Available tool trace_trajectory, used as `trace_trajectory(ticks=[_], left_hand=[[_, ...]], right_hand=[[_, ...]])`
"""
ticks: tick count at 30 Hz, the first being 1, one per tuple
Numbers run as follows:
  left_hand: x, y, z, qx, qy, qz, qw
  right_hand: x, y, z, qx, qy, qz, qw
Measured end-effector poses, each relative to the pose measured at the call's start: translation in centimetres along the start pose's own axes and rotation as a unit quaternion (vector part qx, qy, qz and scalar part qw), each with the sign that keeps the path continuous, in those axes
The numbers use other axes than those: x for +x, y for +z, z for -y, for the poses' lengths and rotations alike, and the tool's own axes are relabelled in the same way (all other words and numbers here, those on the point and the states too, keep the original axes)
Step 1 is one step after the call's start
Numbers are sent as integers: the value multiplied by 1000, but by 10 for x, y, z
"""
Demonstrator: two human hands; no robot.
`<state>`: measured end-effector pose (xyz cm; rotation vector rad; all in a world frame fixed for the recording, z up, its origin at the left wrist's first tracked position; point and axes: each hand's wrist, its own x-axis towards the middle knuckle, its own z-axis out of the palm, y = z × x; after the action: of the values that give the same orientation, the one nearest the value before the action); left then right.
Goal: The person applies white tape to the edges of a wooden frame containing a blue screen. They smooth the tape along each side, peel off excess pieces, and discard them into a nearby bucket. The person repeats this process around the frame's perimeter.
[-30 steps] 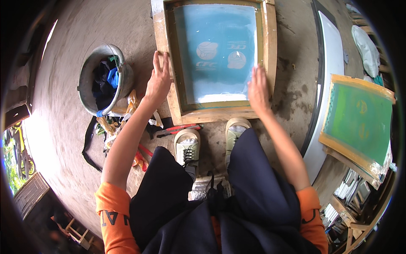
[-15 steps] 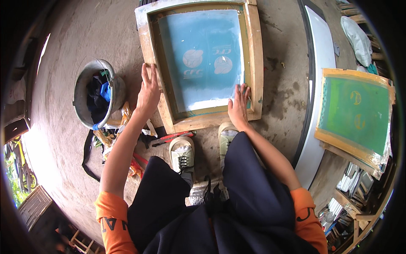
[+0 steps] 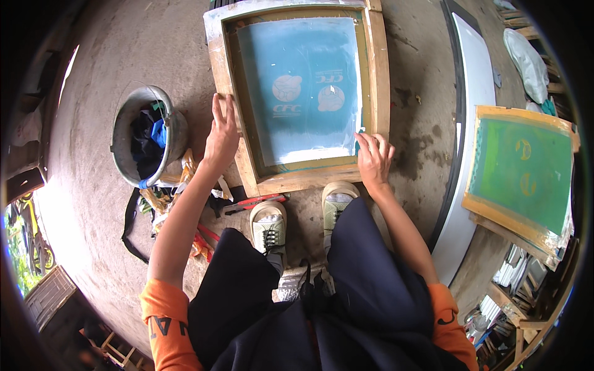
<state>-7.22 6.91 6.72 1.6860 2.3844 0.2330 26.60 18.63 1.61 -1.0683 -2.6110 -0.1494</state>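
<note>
A wooden-framed printing screen [image 3: 322,183] lies before my feet, its blue-green mesh [image 3: 303,127] bearing pale round designs and lettering. White material, perhaps tape, lines the mesh's right and near edges. My left hand [image 3: 221,139] rests against the frame's left side with fingers stretched out, two of them along the wood. At the lower right, my right hand [image 3: 375,162] bends over the frame's side. Its thumb and fingertips come together at the mesh's edge, beside a small white bit; whatever is between them is too small to make out.
A metal bucket [image 3: 176,133] of dark and blue cloths stands left. Near it lie crumpled tape scraps [image 3: 158,201] and a red-handled tool [image 3: 253,203]. On the right are a long white board [image 3: 473,80] and a second, green screen [image 3: 523,170]. My shoes [image 3: 268,232] stand close to the frame.
My right hand has shifted right and its flat fingers have curled in at the mesh's edge. My left hand stays on the frame. The whole view has shifted slightly.
</note>
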Motion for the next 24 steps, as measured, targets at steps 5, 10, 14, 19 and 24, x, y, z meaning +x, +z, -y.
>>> trace_trajectory(ticks=[5,10,14,19,24], left_hand=[[0,0,-1,15,5,-4,1000],[2,-2,-3,7,-12,24,1000],[1,-1,0,25,12,-4,1000],[1,-4,-3,43,39,-16,998],[0,-1,1,31,20,-12,999]], right_hand=[[8,13,-13,-78,29,0,997],[8,23,-22,-68,8,-9,998],[15,24,-19,-38,38,-41,998],[25,24,-28,-66,18,-21,997],[24,12,-27,3,21,-64,998]])
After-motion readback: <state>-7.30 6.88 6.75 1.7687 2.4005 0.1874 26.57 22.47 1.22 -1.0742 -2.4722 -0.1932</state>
